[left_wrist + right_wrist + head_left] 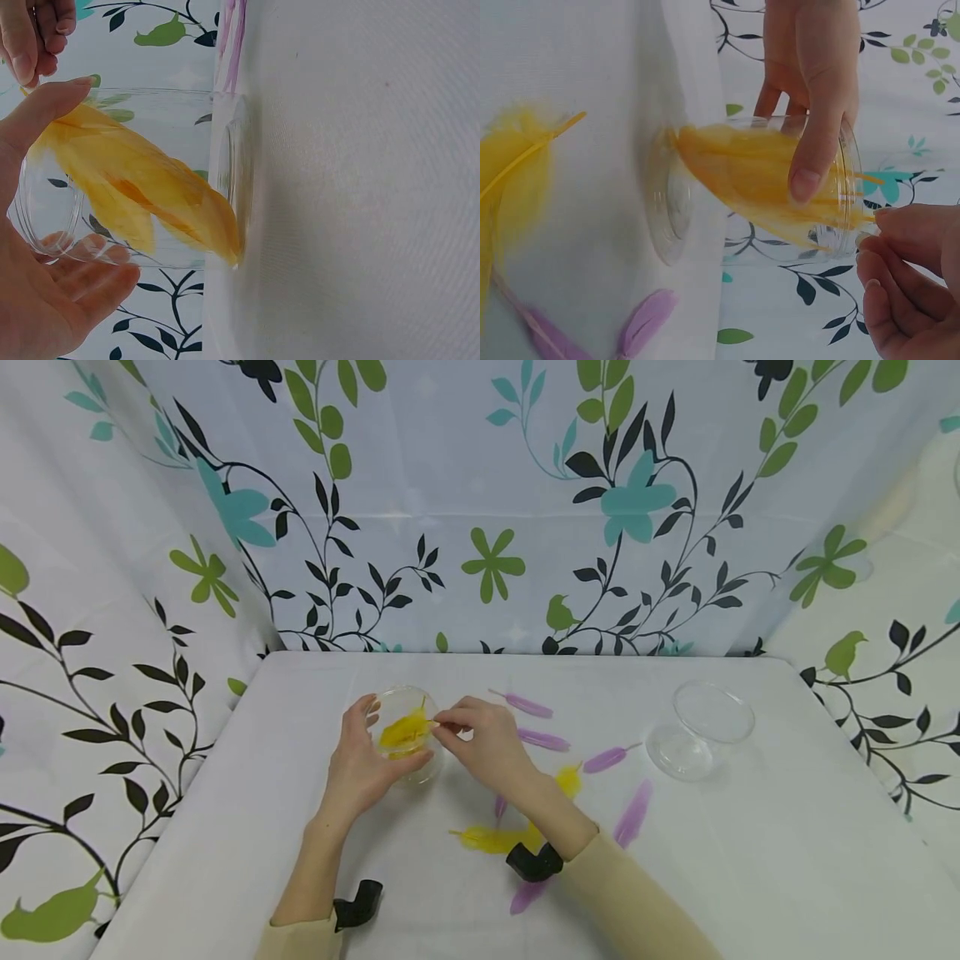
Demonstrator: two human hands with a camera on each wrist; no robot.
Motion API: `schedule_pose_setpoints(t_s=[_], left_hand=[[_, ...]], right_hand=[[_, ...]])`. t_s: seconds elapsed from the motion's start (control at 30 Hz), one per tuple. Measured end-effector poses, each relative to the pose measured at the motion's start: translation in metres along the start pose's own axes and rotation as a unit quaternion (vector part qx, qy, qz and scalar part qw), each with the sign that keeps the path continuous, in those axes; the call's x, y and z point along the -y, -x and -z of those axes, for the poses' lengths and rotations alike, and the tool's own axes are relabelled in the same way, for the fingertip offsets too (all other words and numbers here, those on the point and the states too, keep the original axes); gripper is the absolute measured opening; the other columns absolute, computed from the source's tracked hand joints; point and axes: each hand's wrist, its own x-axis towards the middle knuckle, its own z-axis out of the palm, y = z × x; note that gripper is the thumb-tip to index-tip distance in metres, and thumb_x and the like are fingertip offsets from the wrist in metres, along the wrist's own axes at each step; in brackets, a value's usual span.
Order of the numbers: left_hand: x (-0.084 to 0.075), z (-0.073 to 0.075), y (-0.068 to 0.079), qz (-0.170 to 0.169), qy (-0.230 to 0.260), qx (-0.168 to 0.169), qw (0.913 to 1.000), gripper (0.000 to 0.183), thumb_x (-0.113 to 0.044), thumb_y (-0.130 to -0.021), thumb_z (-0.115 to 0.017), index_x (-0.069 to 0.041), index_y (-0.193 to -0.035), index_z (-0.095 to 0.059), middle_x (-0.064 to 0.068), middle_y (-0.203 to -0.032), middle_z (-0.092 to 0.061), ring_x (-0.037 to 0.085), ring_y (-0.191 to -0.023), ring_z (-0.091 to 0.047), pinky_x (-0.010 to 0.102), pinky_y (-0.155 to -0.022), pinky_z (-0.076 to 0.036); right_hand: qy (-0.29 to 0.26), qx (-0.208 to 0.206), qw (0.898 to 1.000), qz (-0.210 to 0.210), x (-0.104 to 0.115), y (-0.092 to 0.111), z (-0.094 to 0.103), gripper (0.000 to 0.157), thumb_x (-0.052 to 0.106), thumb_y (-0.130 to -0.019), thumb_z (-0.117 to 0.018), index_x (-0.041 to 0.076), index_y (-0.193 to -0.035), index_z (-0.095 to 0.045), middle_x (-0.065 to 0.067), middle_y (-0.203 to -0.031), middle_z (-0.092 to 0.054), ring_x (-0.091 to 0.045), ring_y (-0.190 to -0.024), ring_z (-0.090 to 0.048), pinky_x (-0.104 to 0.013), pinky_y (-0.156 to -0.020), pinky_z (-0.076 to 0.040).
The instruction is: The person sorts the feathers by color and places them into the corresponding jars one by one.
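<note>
A clear plastic jar (676, 217) stands upright on the white table, with several yellow feathers (405, 729) leaning inside it. My left hand (363, 766) grips the jar from the left, its thumb on the near side and fingers round the far side. At the jar's mouth, my right hand (487, 739) pinches the quill end of a yellow feather (810, 217) between thumb and fingertips. The quills poke just above the rim in the right wrist view.
Purple feathers (543, 740) lie scattered right of the jar, with yellow feathers (491, 839) under and beside my right forearm. A second clear jar (697, 742) stands at the right back. Patterned curtains (487, 527) surround the white table (750, 860).
</note>
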Motion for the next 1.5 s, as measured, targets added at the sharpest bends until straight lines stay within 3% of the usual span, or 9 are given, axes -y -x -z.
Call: schedule_pose_setpoints(t_s=[0.57, 0.87, 1.1, 1.33, 1.5], left_hand=[[-0.004, 0.001, -0.001, 0.014, -0.003, 0.009, 0.9999, 0.113, -0.045, -0.075, -0.085, -0.017, -0.157, -0.012, 0.013, -0.158, -0.034, 0.037, -0.142, -0.038, 0.064, -0.110, -0.034], [-0.003, 0.001, -0.001, 0.013, 0.000, 0.010, 0.9999, 0.113, -0.045, -0.075, -0.085, -0.018, -0.157, -0.012, 0.014, -0.157, -0.034, 0.036, -0.143, -0.037, 0.065, -0.110, -0.034], [-0.004, 0.001, -0.002, 0.010, -0.003, 0.010, 0.9999, 0.113, -0.045, -0.075, -0.085, -0.018, -0.157, -0.012, 0.014, -0.157, -0.034, 0.036, -0.143, -0.037, 0.066, -0.110, -0.032], [-0.007, 0.002, -0.001, 0.017, -0.002, 0.012, 0.9998, 0.113, -0.044, -0.076, -0.085, -0.018, -0.157, -0.011, 0.016, -0.157, -0.034, 0.037, -0.143, -0.036, 0.064, -0.110, -0.035], [-0.005, 0.001, -0.001, 0.016, -0.003, 0.012, 0.9998, 0.113, -0.045, -0.075, -0.085, -0.017, -0.157, -0.011, 0.016, -0.157, -0.034, 0.036, -0.143, -0.036, 0.064, -0.110, -0.034]], right_hand=[[0.005, -0.018, 0.997, -0.078, -0.045, 0.042, 0.048, 0.013, 0.011, -0.087, -0.077, 0.005, -0.098, -0.077, -0.002, -0.088, -0.074, -0.017, -0.078, -0.068, -0.038, -0.074, -0.060], [0.033, -0.026, 0.991, -0.129, -0.067, 0.059, 0.072, 0.014, 0.013, -0.088, -0.076, 0.008, -0.101, -0.077, -0.001, -0.088, -0.073, -0.018, -0.082, -0.066, -0.037, -0.077, -0.059], [0.053, -0.015, 0.983, -0.174, -0.081, 0.072, 0.088, 0.019, 0.018, -0.090, -0.076, 0.007, -0.105, -0.076, -0.002, -0.092, -0.074, -0.019, -0.084, -0.066, -0.036, -0.077, -0.059], [0.057, 0.013, 0.973, -0.223, -0.094, 0.080, 0.101, 0.021, 0.016, -0.090, -0.074, 0.004, -0.108, -0.075, -0.005, -0.095, -0.075, -0.020, -0.084, -0.066, -0.026, -0.072, -0.056], [0.058, 0.044, 0.963, -0.258, -0.106, 0.086, 0.106, 0.022, 0.018, -0.091, -0.074, 0.004, -0.107, -0.075, -0.007, -0.098, -0.075, -0.021, -0.085, -0.068, -0.034, -0.076, -0.058]])
